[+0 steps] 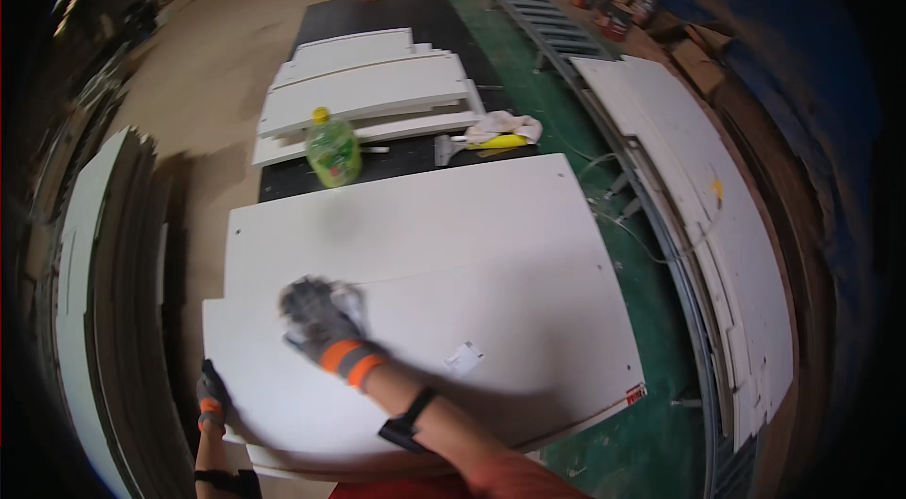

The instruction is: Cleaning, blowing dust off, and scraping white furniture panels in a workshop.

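Note:
My right hand (323, 318), in a grey work glove with an orange cuff, presses on the upper white panel (528, 310). A whitish cloth (353, 299) seems to be bunched under it, partly hidden and smeared by motion. At the panel's left edge, my left hand (213, 392) in a matching glove grips the side; its fingertips are partly hidden. Another white panel (415, 211) shows beyond the upper one. A small white label (463, 358) lies on the panel right of my right forearm.
Beyond the panels stand a yellow-capped bottle of green liquid (334, 152), a yellow-handled scraper (495, 141) with a crumpled cloth (508, 124), and stacked white boards (368, 89) on a black tabletop (429, 10). More boards line the left (85, 216) and the roller conveyor (552, 23) at right.

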`<state>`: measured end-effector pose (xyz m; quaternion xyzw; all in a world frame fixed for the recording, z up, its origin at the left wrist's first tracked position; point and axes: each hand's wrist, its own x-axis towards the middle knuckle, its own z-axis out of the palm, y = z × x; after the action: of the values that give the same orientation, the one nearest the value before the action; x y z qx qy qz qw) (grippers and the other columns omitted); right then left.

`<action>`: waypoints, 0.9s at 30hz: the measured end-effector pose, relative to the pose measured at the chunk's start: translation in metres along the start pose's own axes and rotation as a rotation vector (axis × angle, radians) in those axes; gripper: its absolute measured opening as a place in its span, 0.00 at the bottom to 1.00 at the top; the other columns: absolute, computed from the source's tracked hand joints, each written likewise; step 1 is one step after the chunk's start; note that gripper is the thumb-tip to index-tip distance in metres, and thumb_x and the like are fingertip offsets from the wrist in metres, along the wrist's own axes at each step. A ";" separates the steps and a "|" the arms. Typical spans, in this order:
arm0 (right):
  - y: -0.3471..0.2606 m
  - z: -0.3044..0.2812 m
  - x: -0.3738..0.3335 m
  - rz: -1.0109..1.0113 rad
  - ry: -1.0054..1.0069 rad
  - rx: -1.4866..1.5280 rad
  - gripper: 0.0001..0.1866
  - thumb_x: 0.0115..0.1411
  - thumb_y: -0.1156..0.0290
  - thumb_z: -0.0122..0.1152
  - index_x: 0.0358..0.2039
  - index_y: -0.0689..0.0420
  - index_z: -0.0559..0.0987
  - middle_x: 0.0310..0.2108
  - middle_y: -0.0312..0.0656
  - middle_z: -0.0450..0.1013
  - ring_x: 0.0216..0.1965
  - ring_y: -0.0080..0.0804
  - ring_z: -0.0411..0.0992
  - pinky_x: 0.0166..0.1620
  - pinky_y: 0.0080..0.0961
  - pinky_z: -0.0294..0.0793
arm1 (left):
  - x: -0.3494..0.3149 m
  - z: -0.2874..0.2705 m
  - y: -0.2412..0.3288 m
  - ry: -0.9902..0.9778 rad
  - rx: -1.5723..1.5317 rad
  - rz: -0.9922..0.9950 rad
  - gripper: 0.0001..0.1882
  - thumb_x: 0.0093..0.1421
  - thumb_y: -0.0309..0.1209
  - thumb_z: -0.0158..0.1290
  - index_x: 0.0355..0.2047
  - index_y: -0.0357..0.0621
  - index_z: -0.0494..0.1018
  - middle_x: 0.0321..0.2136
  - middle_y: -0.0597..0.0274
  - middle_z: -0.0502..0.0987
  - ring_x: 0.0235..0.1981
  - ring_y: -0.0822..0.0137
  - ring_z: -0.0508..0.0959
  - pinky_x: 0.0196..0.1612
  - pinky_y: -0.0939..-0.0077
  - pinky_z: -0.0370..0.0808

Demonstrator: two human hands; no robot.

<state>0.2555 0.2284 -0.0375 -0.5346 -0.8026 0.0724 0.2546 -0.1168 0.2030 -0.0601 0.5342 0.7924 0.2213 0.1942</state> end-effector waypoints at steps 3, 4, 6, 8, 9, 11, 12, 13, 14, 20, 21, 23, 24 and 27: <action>-0.087 0.018 0.026 -0.186 -0.137 0.081 0.29 0.57 0.52 0.53 0.56 0.52 0.69 0.65 0.50 0.57 0.68 0.50 0.48 0.68 0.53 0.39 | -0.008 -0.009 0.018 -0.116 0.199 -0.097 0.36 0.69 0.54 0.31 0.50 0.30 0.71 0.49 0.36 0.73 0.56 0.48 0.71 0.55 0.63 0.68; -0.095 0.032 0.027 -0.204 -0.087 0.046 0.27 0.57 0.52 0.52 0.55 0.51 0.71 0.65 0.48 0.57 0.69 0.49 0.48 0.68 0.53 0.39 | -0.012 -0.005 0.043 -0.134 0.174 -0.159 0.36 0.68 0.55 0.31 0.51 0.31 0.71 0.51 0.36 0.72 0.58 0.47 0.69 0.57 0.63 0.67; -0.095 0.024 0.044 -0.205 -0.129 0.125 0.28 0.58 0.51 0.50 0.56 0.51 0.71 0.66 0.46 0.57 0.68 0.49 0.48 0.68 0.53 0.38 | -0.013 -0.006 0.024 -0.113 0.178 -0.122 0.38 0.67 0.57 0.30 0.52 0.31 0.70 0.52 0.38 0.72 0.59 0.46 0.67 0.60 0.62 0.64; -0.065 0.011 0.054 -0.167 -0.207 -0.097 0.31 0.58 0.48 0.50 0.56 0.56 0.70 0.62 0.48 0.61 0.66 0.49 0.54 0.67 0.49 0.45 | -0.015 0.000 0.024 -0.085 0.161 -0.147 0.40 0.66 0.60 0.30 0.52 0.32 0.71 0.52 0.38 0.72 0.59 0.44 0.67 0.61 0.61 0.62; -0.043 0.000 0.041 -0.194 0.005 -0.218 0.31 0.55 0.48 0.53 0.52 0.57 0.71 0.56 0.47 0.65 0.60 0.48 0.59 0.65 0.47 0.52 | -0.020 -0.004 0.016 -0.005 0.141 -0.105 0.37 0.67 0.57 0.31 0.49 0.32 0.73 0.48 0.39 0.74 0.55 0.47 0.71 0.56 0.60 0.66; 0.015 -0.044 0.014 -0.030 0.011 0.078 0.30 0.53 0.50 0.61 0.52 0.55 0.71 0.53 0.47 0.66 0.59 0.48 0.60 0.65 0.44 0.53 | -0.022 -0.010 0.037 -0.039 0.201 -0.153 0.36 0.67 0.56 0.32 0.48 0.33 0.74 0.49 0.39 0.74 0.52 0.47 0.74 0.54 0.59 0.69; 0.041 -0.061 -0.009 0.010 0.102 0.099 0.31 0.52 0.52 0.64 0.53 0.54 0.70 0.55 0.47 0.66 0.61 0.48 0.59 0.66 0.45 0.52 | -0.028 -0.018 0.043 -0.024 0.193 -0.190 0.36 0.67 0.56 0.32 0.48 0.33 0.74 0.49 0.39 0.74 0.52 0.47 0.74 0.54 0.59 0.69; 0.068 -0.085 -0.036 0.101 0.130 0.004 0.32 0.51 0.53 0.66 0.54 0.54 0.70 0.56 0.47 0.65 0.62 0.48 0.58 0.66 0.47 0.51 | -0.030 -0.022 0.050 -0.028 0.184 -0.220 0.38 0.66 0.58 0.32 0.47 0.32 0.74 0.48 0.37 0.74 0.53 0.44 0.73 0.54 0.59 0.68; 0.098 -0.104 -0.069 0.210 0.142 -0.085 0.33 0.51 0.53 0.66 0.55 0.54 0.70 0.56 0.47 0.64 0.63 0.49 0.57 0.66 0.48 0.51 | -0.032 -0.024 0.055 -0.033 0.176 -0.249 0.40 0.65 0.60 0.32 0.46 0.31 0.75 0.47 0.35 0.74 0.54 0.41 0.72 0.55 0.58 0.67; 0.228 -0.230 -0.224 0.872 0.616 -0.338 0.24 0.54 0.68 0.64 0.51 0.60 0.72 0.49 0.47 0.72 0.52 0.44 0.69 0.57 0.37 0.67 | -0.038 -0.029 0.084 -0.014 0.118 -0.249 0.41 0.64 0.60 0.30 0.39 0.29 0.76 0.41 0.34 0.75 0.51 0.40 0.73 0.53 0.56 0.67; 0.251 -0.235 -0.244 1.237 0.643 -0.324 0.22 0.58 0.65 0.60 0.51 0.61 0.72 0.49 0.47 0.72 0.51 0.42 0.70 0.57 0.35 0.66 | -0.037 -0.026 0.088 -0.039 0.109 -0.256 0.41 0.64 0.60 0.30 0.39 0.30 0.76 0.41 0.34 0.76 0.50 0.40 0.73 0.52 0.57 0.68; 0.264 -0.254 -0.220 1.243 0.797 0.442 0.24 0.60 0.59 0.59 0.52 0.62 0.72 0.49 0.45 0.73 0.51 0.36 0.70 0.57 0.30 0.66 | -0.039 -0.032 0.084 -0.042 0.111 -0.301 0.41 0.64 0.60 0.31 0.39 0.31 0.76 0.40 0.34 0.76 0.50 0.40 0.74 0.52 0.57 0.68; 0.251 -0.274 -0.179 1.441 0.725 0.686 0.25 0.60 0.58 0.60 0.52 0.61 0.72 0.50 0.45 0.73 0.51 0.34 0.70 0.56 0.30 0.66 | -0.040 -0.035 0.080 -0.036 0.115 -0.317 0.40 0.63 0.61 0.32 0.38 0.31 0.76 0.39 0.34 0.76 0.49 0.40 0.74 0.51 0.57 0.69; 0.285 -0.254 -0.153 0.927 0.928 0.903 0.30 0.58 0.58 0.62 0.56 0.61 0.69 0.50 0.47 0.72 0.50 0.35 0.71 0.58 0.30 0.64 | -0.041 -0.029 0.091 -0.036 0.081 -0.316 0.39 0.62 0.61 0.34 0.37 0.31 0.76 0.38 0.33 0.76 0.47 0.40 0.75 0.49 0.57 0.69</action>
<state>0.6587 0.1711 0.0198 -0.6348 -0.2038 0.2591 0.6988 -0.0490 0.1906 0.0172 0.4141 0.8713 0.1462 0.2192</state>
